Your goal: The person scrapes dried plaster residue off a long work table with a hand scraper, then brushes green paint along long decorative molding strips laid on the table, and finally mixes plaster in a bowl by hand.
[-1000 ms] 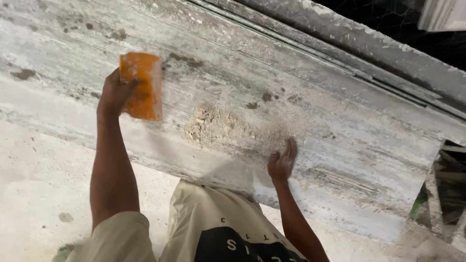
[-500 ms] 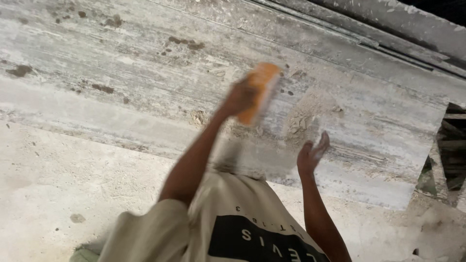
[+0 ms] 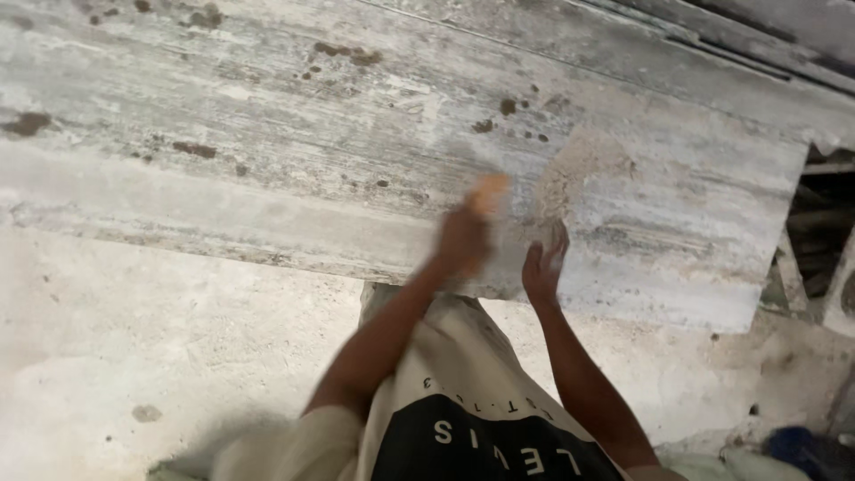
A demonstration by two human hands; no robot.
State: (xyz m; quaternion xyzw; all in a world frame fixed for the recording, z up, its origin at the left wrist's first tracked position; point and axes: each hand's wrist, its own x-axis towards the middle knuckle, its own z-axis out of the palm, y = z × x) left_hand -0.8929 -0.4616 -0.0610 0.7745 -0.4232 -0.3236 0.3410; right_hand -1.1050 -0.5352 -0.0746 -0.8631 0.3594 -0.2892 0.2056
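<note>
Overhead, a long grey slab [image 3: 267,134] is stretching across the view, its weathered, streaked face showing brown spots and a pale rough patch [image 3: 583,174] toward its right. Moving rightward, the left hand [image 3: 463,239] is wrapping closed around an orange block [image 3: 488,191] and pressing it against the slab just beside that patch; the block is looking blurred, so only its upper end is showing above the fingers. Just right of it, the right hand [image 3: 543,263] is lying spread and flat, fingers wide, gripping nothing, resting on the slab's lower part.
</note>
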